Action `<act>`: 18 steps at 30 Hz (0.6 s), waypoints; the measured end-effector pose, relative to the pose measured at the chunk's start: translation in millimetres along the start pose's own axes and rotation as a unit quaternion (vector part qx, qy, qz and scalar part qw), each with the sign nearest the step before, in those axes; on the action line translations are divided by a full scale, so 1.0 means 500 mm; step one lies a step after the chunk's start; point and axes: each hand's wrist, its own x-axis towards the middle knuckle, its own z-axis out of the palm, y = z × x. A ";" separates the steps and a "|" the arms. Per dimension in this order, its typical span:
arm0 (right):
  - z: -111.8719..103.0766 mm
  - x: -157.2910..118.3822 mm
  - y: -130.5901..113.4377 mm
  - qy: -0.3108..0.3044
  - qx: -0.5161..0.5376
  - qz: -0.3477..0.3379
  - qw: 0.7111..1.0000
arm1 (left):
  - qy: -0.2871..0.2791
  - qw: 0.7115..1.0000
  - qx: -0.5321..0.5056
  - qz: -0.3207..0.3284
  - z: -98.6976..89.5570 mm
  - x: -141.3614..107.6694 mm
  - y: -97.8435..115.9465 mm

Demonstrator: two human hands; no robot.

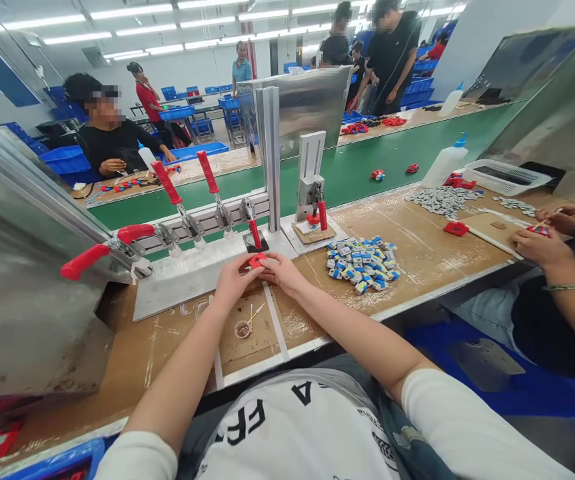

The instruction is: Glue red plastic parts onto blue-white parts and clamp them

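Both hands meet at the front edge of the metal fixture, around a small red part [257,261]. My left hand [234,279] has its fingers closed on the part's left side. From the right, my right hand [281,272] grips the same part, with its fingers bent over it. Just behind the part is a toggle clamp with a red handle [254,233], above a black block [256,243]. Nearer to me, a small round cup [242,329] stands on the bench beside a thin swab [256,312]. The fingers hide some of the red part.
More red-handled clamps [167,181] line the fixture to the left. A pile of grey, blue and yellow blocks [363,263] lies to the right. A co-worker's hands [542,245] work at the far right, near a white bottle [446,163]. The green conveyor [357,167] runs behind.
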 end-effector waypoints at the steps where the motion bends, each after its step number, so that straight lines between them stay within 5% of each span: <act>1: 0.000 0.001 0.000 -0.004 -0.006 0.002 1.000 | 0.005 1.000 0.000 0.002 0.000 0.001 -0.002; 4: -0.009 0.013 -0.016 -0.011 -0.109 -0.010 0.994 | 0.024 1.000 0.003 0.000 -0.005 0.007 -0.010; 9: -0.028 0.071 -0.094 0.025 -0.346 -0.196 0.917 | 0.055 0.998 0.013 -0.022 -0.018 0.056 -0.043; 13: -0.004 0.103 -0.139 -0.062 -0.311 -0.189 0.929 | 0.072 0.997 0.027 -0.018 -0.015 0.109 -0.073; 18: 0.051 0.078 -0.180 -0.132 -0.203 -0.170 0.955 | 0.082 0.996 0.035 -0.019 -0.002 0.138 -0.094</act>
